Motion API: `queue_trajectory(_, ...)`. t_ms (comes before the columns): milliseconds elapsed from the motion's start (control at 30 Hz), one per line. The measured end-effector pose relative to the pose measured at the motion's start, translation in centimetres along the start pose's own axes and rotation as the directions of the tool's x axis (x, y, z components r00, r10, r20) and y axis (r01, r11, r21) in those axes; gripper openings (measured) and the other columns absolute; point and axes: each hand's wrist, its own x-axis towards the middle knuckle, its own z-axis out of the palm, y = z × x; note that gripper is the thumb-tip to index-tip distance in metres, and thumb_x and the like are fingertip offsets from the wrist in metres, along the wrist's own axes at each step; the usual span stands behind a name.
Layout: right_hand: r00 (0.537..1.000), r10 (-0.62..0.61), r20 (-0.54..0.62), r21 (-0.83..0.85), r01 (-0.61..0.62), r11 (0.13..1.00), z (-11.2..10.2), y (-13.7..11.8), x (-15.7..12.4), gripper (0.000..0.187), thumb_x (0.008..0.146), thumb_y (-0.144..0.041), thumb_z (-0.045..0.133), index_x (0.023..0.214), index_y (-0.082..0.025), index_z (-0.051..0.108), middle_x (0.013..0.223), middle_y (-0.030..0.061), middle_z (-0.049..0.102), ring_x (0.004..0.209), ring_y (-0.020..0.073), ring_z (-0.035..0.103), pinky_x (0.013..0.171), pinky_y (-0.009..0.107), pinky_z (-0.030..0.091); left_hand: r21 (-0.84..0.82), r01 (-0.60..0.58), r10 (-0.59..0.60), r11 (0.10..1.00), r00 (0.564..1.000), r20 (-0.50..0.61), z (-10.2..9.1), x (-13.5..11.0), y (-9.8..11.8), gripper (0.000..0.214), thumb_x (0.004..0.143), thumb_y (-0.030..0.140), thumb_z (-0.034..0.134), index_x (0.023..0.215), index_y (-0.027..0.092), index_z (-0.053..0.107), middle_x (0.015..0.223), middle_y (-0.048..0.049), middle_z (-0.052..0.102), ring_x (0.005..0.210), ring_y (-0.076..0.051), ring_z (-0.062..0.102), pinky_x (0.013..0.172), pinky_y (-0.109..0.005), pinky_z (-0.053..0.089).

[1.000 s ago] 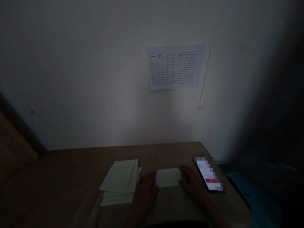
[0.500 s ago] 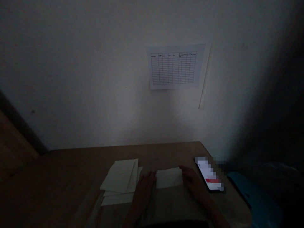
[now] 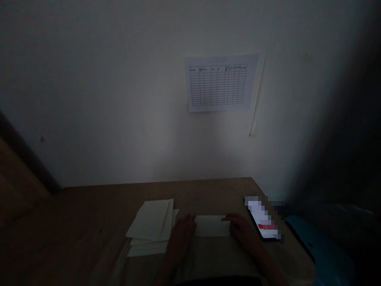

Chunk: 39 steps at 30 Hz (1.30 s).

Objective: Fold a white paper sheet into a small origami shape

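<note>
Sheet [image 3: 212, 226] is seen flatter and lower than earlier, between both hands.
Its ends are touched by the spread left hand [image 3: 180, 243] and right hand [image 3: 244, 230]; paper stack [image 3: 150, 224] is left, phone [image 3: 262, 218] right.

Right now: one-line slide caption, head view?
Head view: left hand and right hand at either end of a white paper on a wooden table, beside a paper stack and phone.
</note>
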Motion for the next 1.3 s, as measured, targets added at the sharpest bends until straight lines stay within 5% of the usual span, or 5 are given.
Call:
queue_trajectory(167,0.998,0.050,0.048,0.004,-0.050,0.999,-0.1,0.3,0.2,0.036,0.081,-0.029,0.058,0.115,-0.030,0.071,0.132,0.0059,0.058,0.124,0.0254,0.052,0.108,0.043,0.037,-0.026,0.032,-0.031,0.999,0.999,0.033,-0.9,0.0,0.9,0.049,0.102,0.032,0.020,0.133,0.025,0.058,0.145,-0.0031,0.053,0.139,-0.018,0.042,0.120,-0.048,0.025)
queue_trajectory(333,0.997,0.052,0.049,-0.011,-0.051,0.999,-0.2,0.0,0.1,0.047,0.069,-0.038,0.076,0.115,-0.030,0.070,0.134,0.0076,0.057,0.124,0.0306,0.052,0.106,0.046,0.039,0.015,0.040,-0.041,0.999,0.997,0.069,-1.7,0.2,2.7,0.044,0.099,0.034,0.034,0.085,0.026,0.075,0.144,-0.0019,0.054,0.140,-0.025,0.040,0.118,-0.057,0.025)
queue_trajectory(567,0.995,-0.081,0.055,-0.035,0.083,0.996,-0.5,-1.0,0.0,0.044,0.067,-0.033,0.079,0.110,-0.029,0.071,0.124,0.0062,0.065,0.121,0.0295,0.054,0.105,0.047,0.040,0.069,-0.008,0.003,0.998,0.997,0.073,-2.2,-0.2,3.2,0.020,0.072,0.029,0.078,0.091,0.025,0.072,0.148,-0.0067,0.049,0.141,-0.033,0.037,0.115,-0.060,0.027)
queue_trajectory(867,0.995,-0.099,0.005,-0.183,0.098,0.978,0.5,-1.6,-0.3,0.034,0.081,-0.040,0.067,0.113,-0.030,0.070,0.129,0.0049,0.064,0.125,0.0278,0.050,0.106,0.049,0.036,0.098,-0.091,0.104,0.991,0.985,-0.135,-0.7,-0.6,2.2,0.028,0.083,0.016,0.059,0.108,0.023,0.069,0.141,-0.0097,0.055,0.138,-0.031,0.039,0.112,-0.054,0.038)
queue_trajectory(1300,0.982,-0.157,-0.105,-0.428,0.097,0.899,0.2,-3.1,-0.8,0.015,0.080,-0.020,0.057,0.087,-0.027,0.069,0.101,0.0068,0.068,0.113,0.0302,0.052,0.109,0.054,0.029,0.205,-0.154,0.171,0.967,0.983,-0.067,-0.4,-0.9,2.7,0.041,0.090,0.016,0.054,0.119,0.040,0.068,0.147,-0.0011,0.048,0.138,-0.031,0.037,0.110,-0.057,0.039)
